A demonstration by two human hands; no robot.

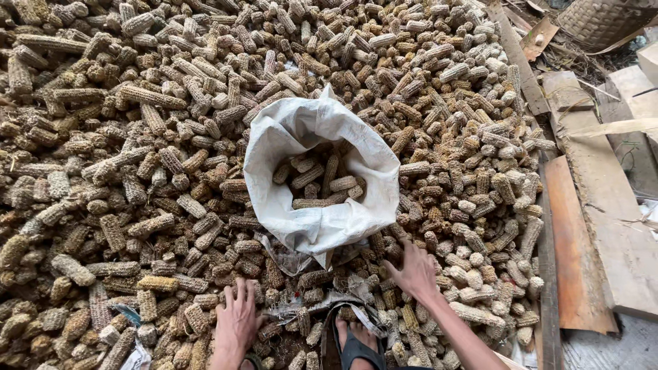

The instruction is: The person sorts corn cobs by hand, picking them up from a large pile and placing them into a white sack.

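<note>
A huge heap of dry, stripped corn cobs (pixel 137 157) covers most of the view. In its middle stands a white woven sack (pixel 288 137), mouth rolled open, with several cobs (pixel 319 181) inside. My left hand (pixel 238 316) lies flat on the cobs below and left of the sack, fingers spread. My right hand (pixel 413 270) reaches into the cobs just right of the sack's lower edge, fingers curled onto them. Whether it grips a cob I cannot tell. My foot in a dark sandal (pixel 356 342) rests on the pile between the hands.
Wooden planks and boards (pixel 582 233) border the heap on the right. A woven basket (pixel 603 20) sits at the top right corner. Scraps of plastic sheet (pixel 137 356) poke out among the cobs near my left hand.
</note>
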